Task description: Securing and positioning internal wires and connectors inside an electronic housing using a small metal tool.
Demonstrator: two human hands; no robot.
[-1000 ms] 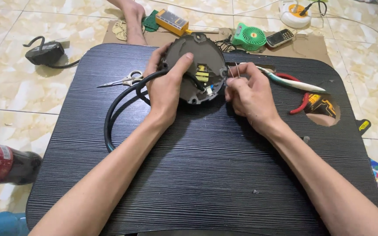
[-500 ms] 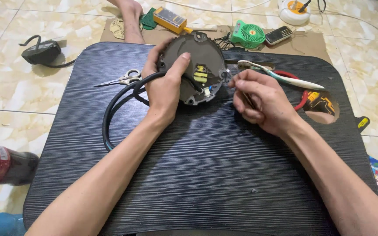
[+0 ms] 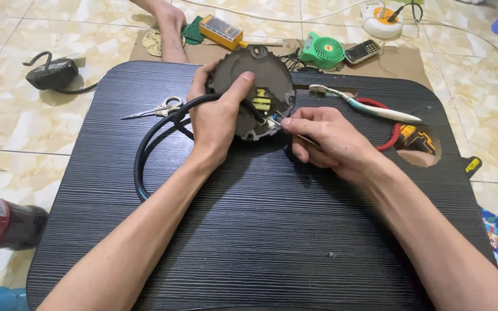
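We see a round grey disc-shaped unit (image 3: 260, 86) lying near the far edge of the black counter (image 3: 260, 230), its dusty face up, with a yellow component and small wires showing at its near rim. A thick black cable (image 3: 151, 135) loops out from it to the left and curves back across the counter.

Our left hand (image 3: 217, 118) grips the disc, thumb laid over its face and fingers (image 3: 203, 75) wrapped around the left rim, the cable passing under the palm. Our right hand (image 3: 329, 141) sits just beside the disc's near-right rim, fingers (image 3: 295, 122) pinched narrowly on a thin metal tool whose tip meets the small wires; we cannot tell what kind of tool it is.

To the right lie a toothbrush (image 3: 364, 106) and red-handled pliers (image 3: 387, 124), close behind the right hand, next to a cut-out hole in the counter. Scissors (image 3: 159, 107) lie left of the left hand. The near half of the counter is bare. Beyond the far edge, on cardboard, sit a green fan (image 3: 322, 50), a yellow meter (image 3: 221, 30) and a calculator (image 3: 362, 51).
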